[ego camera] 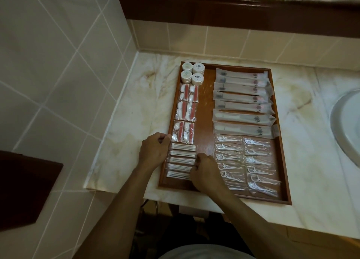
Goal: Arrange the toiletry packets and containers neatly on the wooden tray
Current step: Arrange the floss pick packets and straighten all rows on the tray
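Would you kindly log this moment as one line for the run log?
left hand: at swab packets' left end | right hand: at their right end | swab packets: stacked column, tray near-left | phase: squaring up

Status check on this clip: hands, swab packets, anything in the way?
Left hand, right hand flank cotton swab packets, fingers curled. Packets rowed in wooden tray. Nothing obstructing.

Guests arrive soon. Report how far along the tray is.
Done: round containers, long sachets and floss pick packets lie in rows on the wooden tray. In hand: both hands, left hand and right hand, flank the cotton swab packets. Left: squaring that stack.
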